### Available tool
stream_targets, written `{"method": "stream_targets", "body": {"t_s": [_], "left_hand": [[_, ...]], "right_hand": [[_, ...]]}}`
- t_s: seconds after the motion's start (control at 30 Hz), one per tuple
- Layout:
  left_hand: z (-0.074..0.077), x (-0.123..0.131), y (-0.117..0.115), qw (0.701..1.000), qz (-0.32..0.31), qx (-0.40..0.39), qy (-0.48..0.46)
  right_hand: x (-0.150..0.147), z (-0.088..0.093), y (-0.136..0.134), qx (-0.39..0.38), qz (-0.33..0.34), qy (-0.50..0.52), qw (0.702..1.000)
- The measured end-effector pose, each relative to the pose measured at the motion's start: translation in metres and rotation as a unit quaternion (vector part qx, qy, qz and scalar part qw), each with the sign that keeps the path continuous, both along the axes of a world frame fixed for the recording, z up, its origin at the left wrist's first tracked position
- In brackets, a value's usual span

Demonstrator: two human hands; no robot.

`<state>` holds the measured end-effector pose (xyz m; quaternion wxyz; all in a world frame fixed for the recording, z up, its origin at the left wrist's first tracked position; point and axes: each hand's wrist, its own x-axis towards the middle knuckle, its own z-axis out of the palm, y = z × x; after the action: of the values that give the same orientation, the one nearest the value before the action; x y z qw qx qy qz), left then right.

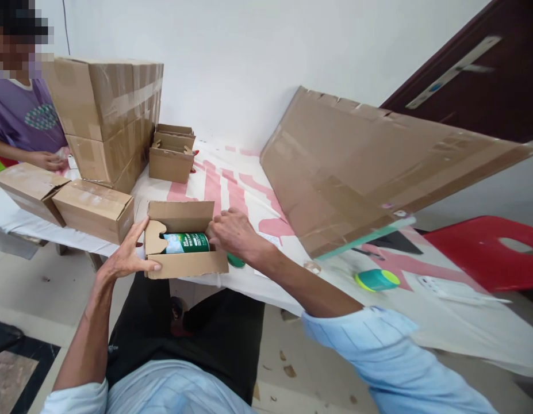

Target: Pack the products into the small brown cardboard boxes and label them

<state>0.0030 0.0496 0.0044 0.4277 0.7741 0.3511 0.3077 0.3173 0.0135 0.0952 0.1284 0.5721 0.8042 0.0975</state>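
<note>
A small open cardboard box (186,264) sits at the table's near edge with a green-and-white can (186,242) lying inside it. My left hand (127,253) holds the box's left end, thumb on the front wall and fingers stretched up by the side flap. My right hand (232,233) rests curled on the box's right end, over the flap there. The box's back flap stands upright.
Two closed small boxes (94,210) lie left of it, behind them a stack of large taped cartons (108,115) and open small boxes (171,155). A flattened cardboard sheet (356,167) leans at right. A tape roll (376,280), a red chair (486,250) and another person (25,115) are nearby.
</note>
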Motion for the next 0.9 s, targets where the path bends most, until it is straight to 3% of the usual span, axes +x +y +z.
{"method": "stream_targets", "body": {"t_s": [0.23,0.4,0.53,0.67,0.9], "left_hand": [[-0.001,0.000,0.000,1.000,-0.004,-0.001,-0.008],[-0.006,-0.003,0.003,1.000,-0.029,0.008,-0.005],[-0.006,-0.003,0.002,0.999,-0.034,0.015,-0.005],[-0.006,-0.002,0.000,0.999,-0.017,0.015,-0.025],[0.000,-0.002,0.006,0.998,-0.010,0.004,-0.062]], "right_hand": [[-0.032,-0.020,0.035,-0.160,0.113,0.144,0.970],[-0.033,-0.037,0.047,-0.190,0.129,0.177,0.957],[-0.033,-0.040,0.048,-0.218,0.130,0.196,0.947],[-0.030,-0.036,0.040,-0.208,0.119,0.229,0.943],[-0.008,-0.032,0.034,-0.117,0.130,0.352,0.920]]}}
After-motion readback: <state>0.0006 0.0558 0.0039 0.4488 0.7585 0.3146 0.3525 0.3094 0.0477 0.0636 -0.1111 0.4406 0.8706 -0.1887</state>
